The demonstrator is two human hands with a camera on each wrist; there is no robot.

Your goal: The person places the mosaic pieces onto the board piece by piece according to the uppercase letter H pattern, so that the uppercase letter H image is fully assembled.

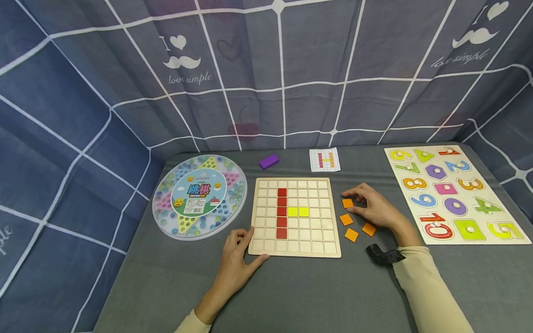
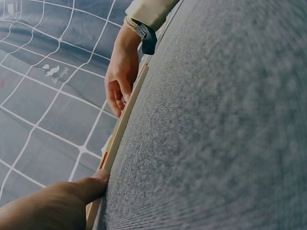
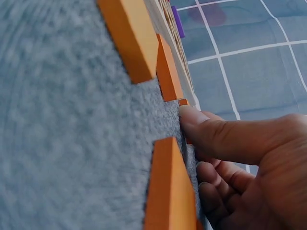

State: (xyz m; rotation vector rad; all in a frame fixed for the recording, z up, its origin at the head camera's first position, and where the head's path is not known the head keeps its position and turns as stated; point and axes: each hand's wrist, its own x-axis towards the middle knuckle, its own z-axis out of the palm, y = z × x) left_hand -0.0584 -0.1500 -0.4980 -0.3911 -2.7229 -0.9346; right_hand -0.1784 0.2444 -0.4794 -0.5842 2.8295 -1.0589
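A wooden grid board (image 1: 312, 233) lies flat on the grey cloth. A column of red tiles (image 1: 281, 211) and two yellow tiles (image 1: 298, 212) sit in its cells. My left hand (image 1: 236, 259) holds the board's near left corner, thumb on the near edge and a finger on the left edge. Right of the board, my right hand (image 1: 374, 208) pinches an orange tile (image 1: 347, 203) between thumb and index finger; in the right wrist view the thumb (image 3: 225, 134) partly covers it. Three more orange tiles lie close by, one of them an orange tile (image 1: 351, 235) nearest the front.
Behind the board lie a purple block (image 1: 269, 161) and a small pattern card (image 1: 325, 160) showing a coloured grid. On the left is a round Chinese checkers set (image 1: 200, 196); on the right, a number-and-shape puzzle board (image 1: 454, 194). A patterned curtain (image 1: 308, 69) hangs behind the table.
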